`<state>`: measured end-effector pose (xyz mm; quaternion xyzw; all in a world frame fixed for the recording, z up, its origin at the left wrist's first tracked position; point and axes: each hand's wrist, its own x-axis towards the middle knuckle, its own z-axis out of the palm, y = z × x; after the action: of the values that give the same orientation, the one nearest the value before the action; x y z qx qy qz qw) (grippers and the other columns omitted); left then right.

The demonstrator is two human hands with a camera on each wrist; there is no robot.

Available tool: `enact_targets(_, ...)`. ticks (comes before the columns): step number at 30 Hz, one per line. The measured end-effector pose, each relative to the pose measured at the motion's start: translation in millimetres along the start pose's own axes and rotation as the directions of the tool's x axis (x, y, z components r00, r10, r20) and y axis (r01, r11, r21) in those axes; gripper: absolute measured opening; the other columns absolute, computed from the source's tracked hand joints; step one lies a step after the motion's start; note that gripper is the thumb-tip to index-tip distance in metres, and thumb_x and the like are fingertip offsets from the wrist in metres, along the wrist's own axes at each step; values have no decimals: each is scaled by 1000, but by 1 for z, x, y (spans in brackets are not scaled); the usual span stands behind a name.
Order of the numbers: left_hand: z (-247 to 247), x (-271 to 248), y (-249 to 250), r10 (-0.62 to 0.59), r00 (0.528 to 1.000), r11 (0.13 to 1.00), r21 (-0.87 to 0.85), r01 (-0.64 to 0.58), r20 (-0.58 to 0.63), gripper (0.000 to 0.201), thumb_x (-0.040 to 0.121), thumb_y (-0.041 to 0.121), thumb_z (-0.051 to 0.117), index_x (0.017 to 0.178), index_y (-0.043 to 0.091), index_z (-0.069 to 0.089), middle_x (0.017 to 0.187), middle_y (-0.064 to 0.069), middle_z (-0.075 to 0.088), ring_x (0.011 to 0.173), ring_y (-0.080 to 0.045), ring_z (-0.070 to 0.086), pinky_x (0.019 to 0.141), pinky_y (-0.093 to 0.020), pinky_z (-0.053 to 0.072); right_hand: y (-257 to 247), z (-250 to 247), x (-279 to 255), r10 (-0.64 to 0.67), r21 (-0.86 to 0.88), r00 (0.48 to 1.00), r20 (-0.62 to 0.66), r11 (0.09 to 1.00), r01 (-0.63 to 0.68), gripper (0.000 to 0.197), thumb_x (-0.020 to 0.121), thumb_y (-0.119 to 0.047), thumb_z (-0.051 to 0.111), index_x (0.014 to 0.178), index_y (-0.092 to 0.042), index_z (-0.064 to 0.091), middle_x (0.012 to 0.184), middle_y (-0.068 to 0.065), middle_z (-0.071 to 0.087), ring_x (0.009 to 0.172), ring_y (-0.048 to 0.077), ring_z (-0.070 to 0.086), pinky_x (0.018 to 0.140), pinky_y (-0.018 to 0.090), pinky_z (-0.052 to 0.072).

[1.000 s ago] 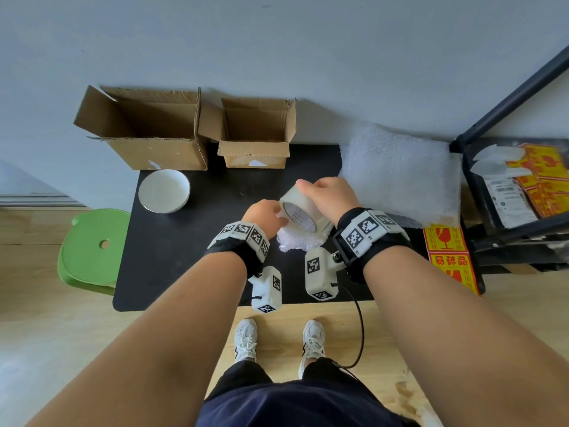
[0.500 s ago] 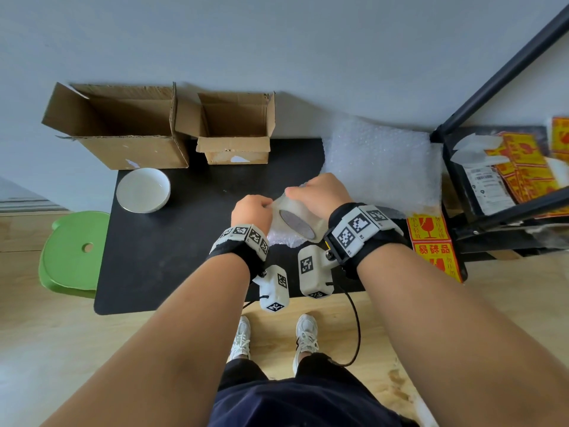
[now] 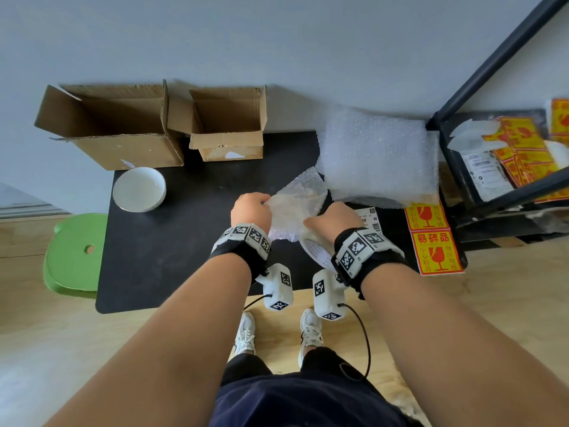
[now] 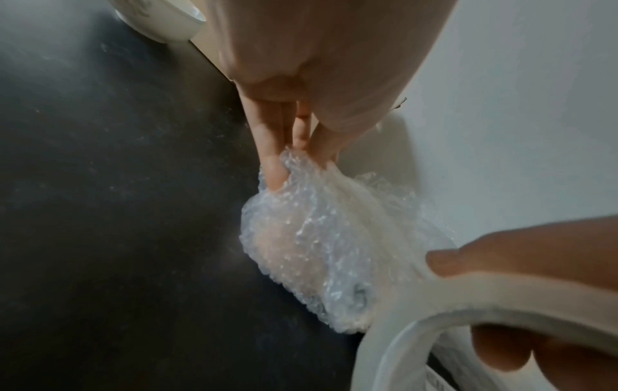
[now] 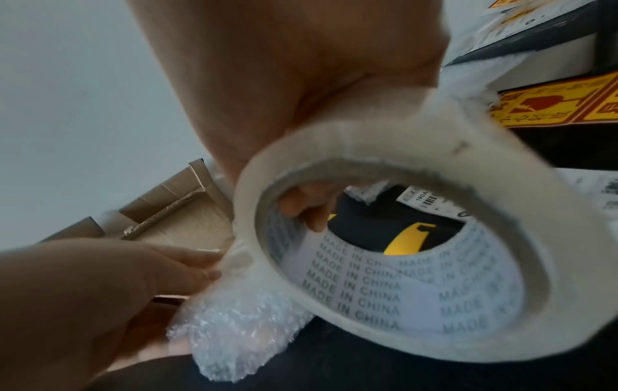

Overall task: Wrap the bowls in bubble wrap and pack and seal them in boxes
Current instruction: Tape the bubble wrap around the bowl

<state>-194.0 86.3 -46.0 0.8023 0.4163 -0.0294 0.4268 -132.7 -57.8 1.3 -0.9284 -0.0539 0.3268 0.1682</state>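
While gripping: hands (image 3: 251, 208) on bundle (image 3: 295, 208), tape (image 5: 418, 251).

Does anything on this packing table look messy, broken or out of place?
Nothing looks broken or spilled. The bubble-wrapped bundle is lumpy, with a loose corner sticking up. The red and yellow fragile stickers hang past the table edge.

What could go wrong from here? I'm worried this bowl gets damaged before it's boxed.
The left hand only pinches the gathered edge of the bubble-wrapped bundle, so the wrap might loosen or the bundle slip out. The right hand grips the tape roll right beside the bundle; tape could stick crookedly. The bare white bowl sits near the table's left edge, within the left elbow's sweep.
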Motion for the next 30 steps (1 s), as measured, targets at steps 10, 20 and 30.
enact_targets(10, -7, 10, -5, -21, 984, 994, -104, 40, 178, 44, 89, -3, 42, 113, 19, 71, 114, -9, 67, 87, -31, 67, 81, -43, 59, 4, 15, 15, 16, -113, 1000, -23, 993, -19, 16, 84, -24, 57, 72, -14, 54, 72, 4, 58, 60, 18, 52, 54, 27, 37)
enact_targets(20, -2, 11, 16, -132, 946, 976, 204, 72, 297, 81, 86, 58, 59, 139, 4, 31, 121, -13, 56, 110, -30, 58, 75, -33, 46, 9, 18, 22, 13, -85, 1000, 20, 996, -12, 19, 88, -22, 54, 71, -14, 51, 75, 4, 56, 67, 21, 56, 62, 30, 41)
enact_targets(30, -5, 5, -1, -251, 889, 964, 20, 264, 384, 104, 59, 89, 54, 123, 6, 58, 112, -10, 67, 102, -27, 65, 92, -37, 50, 17, 4, 19, -126, 27, 990, 67, 992, 125, 39, 82, -37, 64, 59, -20, 38, 56, 0, 41, 49, 16, 40, 48, 27, 30)
